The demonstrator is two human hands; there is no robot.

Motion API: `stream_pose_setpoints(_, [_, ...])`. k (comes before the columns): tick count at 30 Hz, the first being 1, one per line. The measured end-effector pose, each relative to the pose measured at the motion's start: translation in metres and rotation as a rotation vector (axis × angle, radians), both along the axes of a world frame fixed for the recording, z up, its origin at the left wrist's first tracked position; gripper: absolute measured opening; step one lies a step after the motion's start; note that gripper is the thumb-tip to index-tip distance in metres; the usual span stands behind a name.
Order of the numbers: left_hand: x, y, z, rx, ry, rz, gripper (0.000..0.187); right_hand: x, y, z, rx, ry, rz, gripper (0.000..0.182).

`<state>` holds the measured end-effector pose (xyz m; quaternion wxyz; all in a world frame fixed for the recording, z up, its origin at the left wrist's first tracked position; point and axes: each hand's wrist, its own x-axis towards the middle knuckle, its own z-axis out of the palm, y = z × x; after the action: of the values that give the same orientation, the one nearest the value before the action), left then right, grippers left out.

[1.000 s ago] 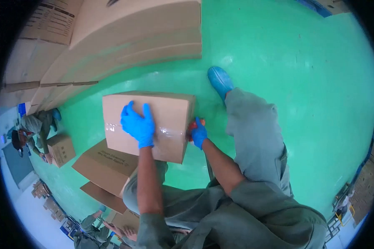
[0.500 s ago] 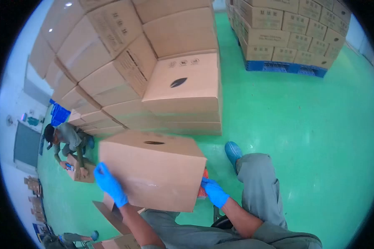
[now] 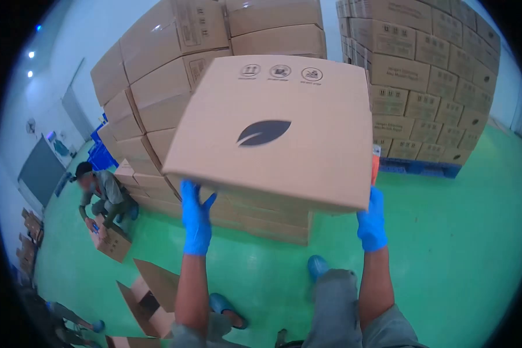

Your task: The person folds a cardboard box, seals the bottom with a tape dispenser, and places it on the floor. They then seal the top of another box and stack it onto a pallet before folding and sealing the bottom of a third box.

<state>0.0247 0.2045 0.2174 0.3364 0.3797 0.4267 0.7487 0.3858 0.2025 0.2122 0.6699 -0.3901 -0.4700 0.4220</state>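
Box (image 3: 278, 110) hung in midair above green floor (image 3: 441, 249), its brown face printed with a dark leaf (image 3: 265, 133) and three round symbols (image 3: 279, 71). Left hand (image 3: 196, 223), thumb spread, held its near left corner from below; right hand (image 3: 373, 226) gripped its near right corner, fingers partly hidden, beside an orange item (image 3: 376, 165). Beyond stood carton stacks (image 3: 156, 52), one on a blue pallet (image 3: 417, 167); leftward, a co-worker (image 3: 109, 196) crouched at another carton (image 3: 115, 245).
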Motion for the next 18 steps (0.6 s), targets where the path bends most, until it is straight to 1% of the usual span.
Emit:
stream_pose_setpoints(1, [0.007, 0.028, -0.008, -0.002, -0.017, 0.002, 0.062, 0.007, 0.026, -0.001, 0.002, -0.022, 0.010, 0.034])
stream_pose_setpoints(2, [0.012, 0.051, -0.011, -0.005, -0.035, 0.006, 0.060, 0.011, 0.051, -0.005, -0.073, -0.023, 0.031, 0.035])
stream_pose_setpoints(3, [0.012, 0.067, -0.005, -0.022, 0.013, -0.024, 0.060, 0.012, 0.076, -0.012, -0.150, -0.024, 0.050, 0.037])
stream_pose_setpoints(4, [0.012, 0.083, -0.003, -0.044, 0.056, -0.050, 0.059, 0.013, 0.109, -0.033, -0.155, -0.050, 0.063, 0.037])
stream_pose_setpoints(5, [0.010, 0.097, -0.005, -0.080, 0.084, -0.078, 0.058, 0.016, 0.144, -0.060, -0.121, -0.104, 0.026, 0.033])
stream_pose_setpoints(6, [0.005, 0.111, -0.009, -0.120, 0.108, -0.105, 0.058, 0.017, 0.167, -0.074, -0.090, -0.160, -0.004, 0.030])
stream_pose_setpoints(7, [0.000, 0.128, -0.016, -0.168, 0.080, -0.124, 0.059, 0.012, 0.174, -0.072, -0.087, -0.171, 0.031, 0.035])
stream_pose_setpoints(8, [-0.008, 0.141, -0.027, -0.219, 0.053, -0.140, 0.060, 0.007, 0.180, -0.073, -0.117, -0.208, 0.063, 0.035])
stream_pose_setpoints(9, [-0.017, 0.155, -0.047, -0.239, 0.017, -0.114, 0.060, -0.001, 0.184, -0.074, -0.166, -0.189, 0.059, 0.036])
stream_pose_setpoints(11, [-0.031, 0.181, -0.082, -0.125, 0.367, 0.117, 0.064, -0.016, 0.201, -0.084, -0.221, -0.173, 0.052, 0.042])
stream_pose_setpoints(12, [-0.029, 0.188, -0.091, -0.148, 0.341, 0.130, 0.064, -0.024, 0.202, -0.083, -0.239, -0.200, 0.070, 0.042])
stream_pose_setpoints(14, [-0.020, 0.193, -0.109, -0.112, 0.635, 0.323, 0.064, -0.041, 0.198, -0.072, -0.258, -0.196, 0.022, 0.043])
stream_pose_setpoints(15, [-0.018, 0.181, -0.109, -0.135, 0.606, 0.324, 0.064, -0.037, 0.209, -0.082, -0.274, -0.229, 0.027, 0.043])
stream_pose_setpoints(16, [-0.018, 0.167, -0.095, -0.172, 0.587, 0.228, 0.063, -0.026, 0.228, -0.095, -0.231, -0.236, 0.063, 0.044])
stream_pose_setpoints(17, [-0.020, 0.154, -0.092, -0.200, 0.564, 0.133, 0.061, -0.019, 0.236, -0.103, -0.182, -0.243, 0.099, 0.045])
stream_pose_setpoints(18, [-0.027, 0.142, -0.099, -0.211, 0.539, 0.140, 0.061, -0.015, 0.233, -0.099, -0.189, -0.269, 0.109, 0.045])
